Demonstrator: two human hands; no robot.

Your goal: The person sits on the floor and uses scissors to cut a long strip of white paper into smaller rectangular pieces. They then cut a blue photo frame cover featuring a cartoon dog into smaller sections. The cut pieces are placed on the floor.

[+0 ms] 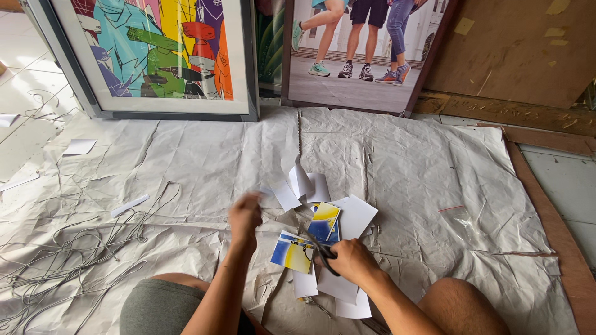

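White crinkly paper [397, 167] covers the floor like a big sheet. A person sits on it with both knees showing at the bottom of the view.

The right hand [352, 260] is closed around the dark handles of a pair of scissors [323, 253]. The blades point toward a small card [293, 252] that is blue, yellow and white. Another card like it [325, 221] lies just behind, next to some plain white cards [355, 214]. More white pieces [338, 286] lie under the right wrist.

The left hand [245, 214] is lifted a bit above the sheet. It is blurry. Its fingers are curled in, and they seem to pinch a thin white strip [266, 193], but I cannot tell for sure.

Curled white paper scraps [302, 183] stand just past the cards. A heap of thin grey cords [68, 254] lies on the left side of the sheet.

At the far edge, a bright cartoon picture in a grey frame [162, 56] leans up. Beside it stands a photo of legs and sneakers [360, 53]. A brown board [521, 46] leans on the right.
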